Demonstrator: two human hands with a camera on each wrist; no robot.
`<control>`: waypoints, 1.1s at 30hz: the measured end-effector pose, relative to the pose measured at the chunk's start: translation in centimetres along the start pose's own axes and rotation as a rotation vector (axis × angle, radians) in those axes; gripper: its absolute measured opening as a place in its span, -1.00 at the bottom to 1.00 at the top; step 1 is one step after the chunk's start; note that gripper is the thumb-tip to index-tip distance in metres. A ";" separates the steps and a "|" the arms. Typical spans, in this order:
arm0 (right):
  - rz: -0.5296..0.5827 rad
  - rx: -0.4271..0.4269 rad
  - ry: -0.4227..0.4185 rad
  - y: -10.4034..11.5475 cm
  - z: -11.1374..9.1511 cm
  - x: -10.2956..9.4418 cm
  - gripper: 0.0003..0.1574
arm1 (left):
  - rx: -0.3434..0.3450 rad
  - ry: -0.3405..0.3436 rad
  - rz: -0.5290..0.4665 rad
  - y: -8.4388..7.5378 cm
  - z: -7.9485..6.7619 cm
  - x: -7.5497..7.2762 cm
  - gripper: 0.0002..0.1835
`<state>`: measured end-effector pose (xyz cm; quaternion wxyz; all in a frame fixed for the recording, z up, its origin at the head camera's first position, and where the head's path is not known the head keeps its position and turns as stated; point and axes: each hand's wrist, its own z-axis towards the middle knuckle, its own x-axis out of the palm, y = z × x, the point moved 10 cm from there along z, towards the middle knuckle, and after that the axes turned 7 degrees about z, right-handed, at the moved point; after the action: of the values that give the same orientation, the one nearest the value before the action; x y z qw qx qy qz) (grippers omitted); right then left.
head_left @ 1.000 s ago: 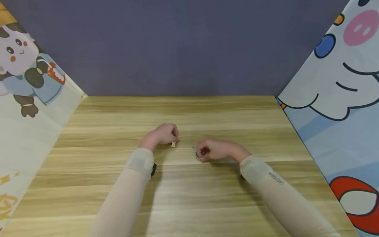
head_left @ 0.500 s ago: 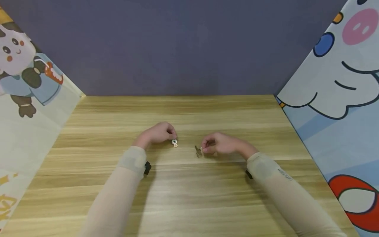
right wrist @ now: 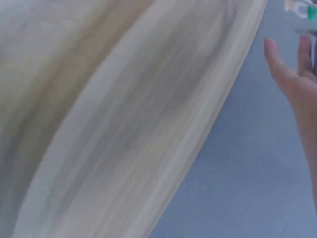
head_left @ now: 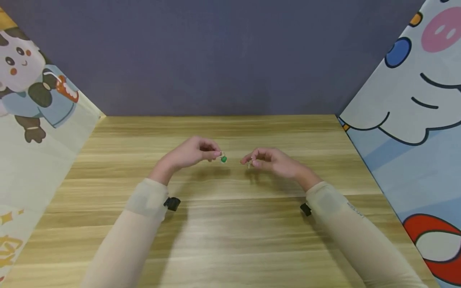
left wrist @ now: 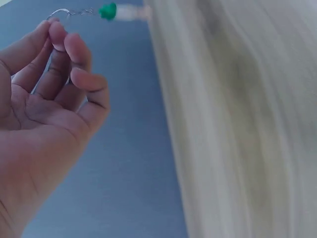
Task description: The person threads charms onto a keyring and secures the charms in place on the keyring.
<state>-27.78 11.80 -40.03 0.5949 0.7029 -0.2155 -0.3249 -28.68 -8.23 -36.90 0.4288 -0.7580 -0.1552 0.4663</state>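
My left hand [head_left: 191, 153] pinches a thin metal key ring between thumb and fingertips, its palm turned up in the left wrist view. From the key ring [left wrist: 60, 12], a short chain leads to a small figurine charm [left wrist: 107, 11] with a green top and a white body. In the head view the green charm [head_left: 224, 159] hangs just right of the left fingertips. My right hand [head_left: 279, 165] pinches small metal keys [head_left: 248, 164] between thumb and index finger, a short gap away. The right wrist view catches part of the right hand [right wrist: 297, 84] at its edge.
Beneath both hands lies a wood-grain table [head_left: 230, 232]. A plain dark blue-grey wall [head_left: 223, 60] stands behind it. Cartoon-printed panels flank the left [head_left: 39, 160] and right [head_left: 389, 120]. A dark wrist camera [head_left: 172, 204] sits at the left cuff.
Both hands have risen off the tabletop and moved farther back, carrying the charm and the keys. The charm has turned to show its green top, and the left hand's fingers have spread more.
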 end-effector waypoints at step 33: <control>0.114 0.010 -0.134 3.3 0.8 0.1 -0.70 | 0.098 -0.040 -0.071 -3.2 -1.9 -0.4 -0.70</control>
<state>-28.00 10.51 -36.91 0.5932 0.6691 -0.2963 -0.3357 -26.71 -7.59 -33.81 0.4785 -0.7205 -0.1675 0.4731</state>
